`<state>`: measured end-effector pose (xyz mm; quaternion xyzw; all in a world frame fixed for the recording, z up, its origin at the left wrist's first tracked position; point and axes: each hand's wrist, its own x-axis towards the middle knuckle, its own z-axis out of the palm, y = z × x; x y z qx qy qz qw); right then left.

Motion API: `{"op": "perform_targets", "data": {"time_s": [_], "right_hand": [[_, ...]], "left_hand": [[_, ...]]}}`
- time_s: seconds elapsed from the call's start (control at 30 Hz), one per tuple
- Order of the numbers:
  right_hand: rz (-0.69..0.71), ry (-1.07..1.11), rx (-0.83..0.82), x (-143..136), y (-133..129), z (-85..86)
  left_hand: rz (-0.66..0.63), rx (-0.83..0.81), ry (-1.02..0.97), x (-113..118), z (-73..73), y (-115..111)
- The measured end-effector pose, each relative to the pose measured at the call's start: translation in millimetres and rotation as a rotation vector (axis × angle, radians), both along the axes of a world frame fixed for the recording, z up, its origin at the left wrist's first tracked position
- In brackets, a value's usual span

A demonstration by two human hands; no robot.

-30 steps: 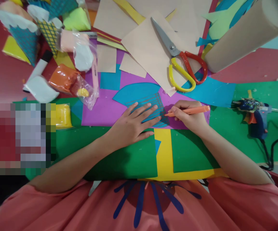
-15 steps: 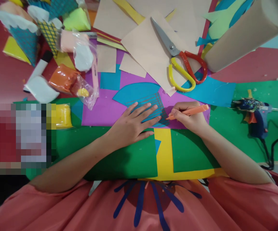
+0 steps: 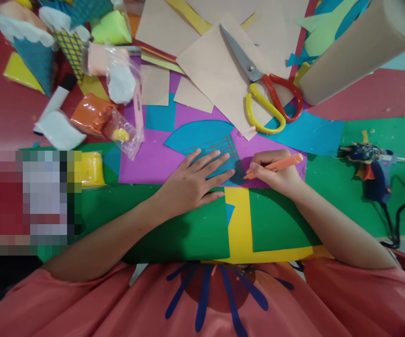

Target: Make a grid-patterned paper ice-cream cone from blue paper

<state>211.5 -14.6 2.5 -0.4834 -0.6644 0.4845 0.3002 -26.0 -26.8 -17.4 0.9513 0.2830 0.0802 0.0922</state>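
A blue cut-out sheet point(image 3: 198, 132) with a curved, pointed edge lies on a purple sheet point(image 3: 146, 164). Orange-brown lines cross its right part in a grid. My left hand point(image 3: 195, 185) rests flat on the blue piece, fingers spread, covering its lower left. In my right hand point(image 3: 274, 171) is an orange marker point(image 3: 283, 162), pinched between thumb and fingers. Its tip touches the lower right corner of the blue piece. Green sheets point(image 3: 188, 234) and a yellow sheet point(image 3: 239, 224) lie beneath, nearer my body.
Scissors point(image 3: 254, 75) with red and yellow handles lie on beige sheets point(image 3: 202, 56). A beige roll point(image 3: 357, 51) stands at the back right, a glue gun point(image 3: 376, 171) at the right. Left are decorated cones point(image 3: 35, 56), bagged orange clay point(image 3: 93, 112) and a white marker point(image 3: 56, 100).
The marker tip has shifted slightly down along the right edge of the blue piece, with my right hand. My left hand stays in place.
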Motion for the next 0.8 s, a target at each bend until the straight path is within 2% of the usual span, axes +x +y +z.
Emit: {"op": "perform_targets", "data": {"time_s": [0.6, 0.7, 0.8], "right_hand": [[0.082, -0.027, -0.027, 3.0, -0.7, -1.8], [0.027, 0.062, -0.052, 3.9, 0.9, -1.9], [-0.085, 0.093, -0.008, 4.8, 1.9, -3.0]], "left_hand": [[-0.009, 0.009, -0.013, 0.5, -0.3, 0.1], [-0.01, 0.007, -0.013, 0.1, -0.4, 0.5], [-0.021, 0.014, -0.019, -0.3, 0.6, 1.0]]}}
